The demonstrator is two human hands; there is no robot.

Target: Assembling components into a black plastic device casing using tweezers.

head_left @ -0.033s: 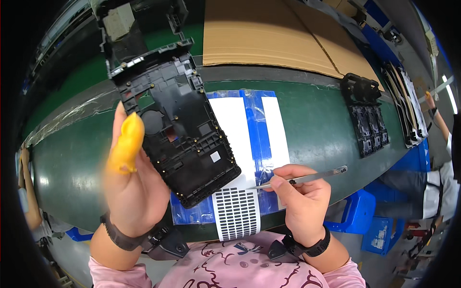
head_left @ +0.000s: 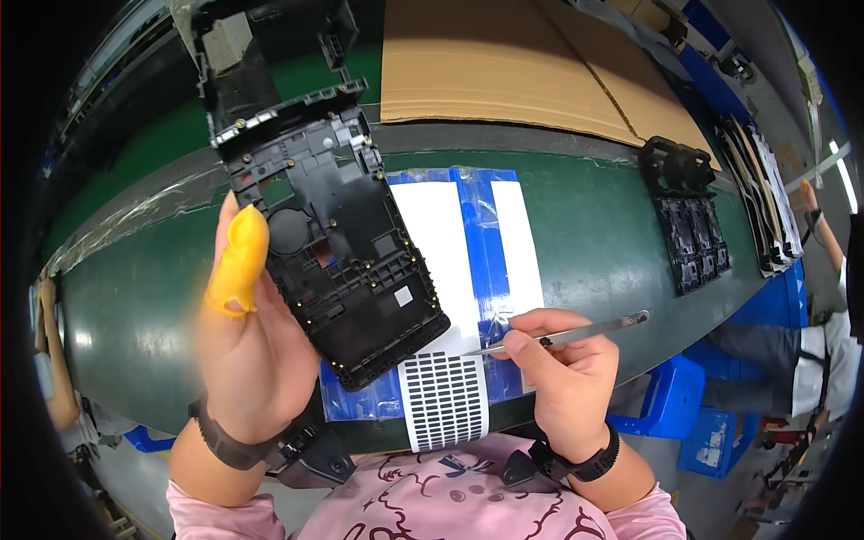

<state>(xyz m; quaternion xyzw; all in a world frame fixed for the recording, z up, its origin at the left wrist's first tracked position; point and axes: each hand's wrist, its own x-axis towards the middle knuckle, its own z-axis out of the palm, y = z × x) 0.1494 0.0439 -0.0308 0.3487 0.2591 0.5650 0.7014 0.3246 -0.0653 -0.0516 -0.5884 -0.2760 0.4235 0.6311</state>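
Note:
My left hand (head_left: 270, 360), a yellow finger cot (head_left: 241, 256) on its thumb, is closed round the left edge of a black plastic housing (head_left: 360, 301). The housing is tilted, its ribbed inside facing up, with brass-coloured inserts and a small white square. In my right hand (head_left: 571, 378) metal tweezers (head_left: 594, 331) are pinched between thumb and fingers. Their tips reach the top of a white sheet of small black rectangular stickers (head_left: 443, 405); whether they hold a sticker is too small to tell. The fingers under the housing are hidden.
White backing strips (head_left: 517, 238) lie on a blue board taped to the green table (head_left: 585, 225). Flat cardboard (head_left: 495, 72) lies at the back. More black plastic parts (head_left: 688, 220) and a stack of sheets (head_left: 760, 198) are at the right. Other people show at both sides.
The black housing and my left thumb have shifted very slightly to the right. My right hand and the tweezers stay in almost the same place.

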